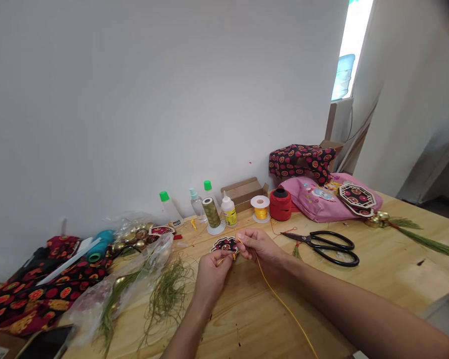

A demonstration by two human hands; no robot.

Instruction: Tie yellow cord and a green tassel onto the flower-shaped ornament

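Observation:
My left hand (216,269) pinches yellow cord close to a dark, patterned ornament (224,244) with a pale scalloped edge. Right beside it, my right hand (255,244) is closed on the yellow cord (275,293), which trails down toward the bottom of the view. Part of the ornament is hidden behind my fingers, so how the cord meets it cannot be made out. Black-handled scissors (329,245) lie to the right of my right hand, and a small green tassel (297,251) is near their blades.
Behind my hands stand a glue bottle (229,212), an olive thread cone (211,213), a yellow cord spool (261,211) and a red thread cone (280,205). Loose green threads (168,289) lie left. A pink bag (314,199) sits at the back right, patterned fabric (41,294) far left.

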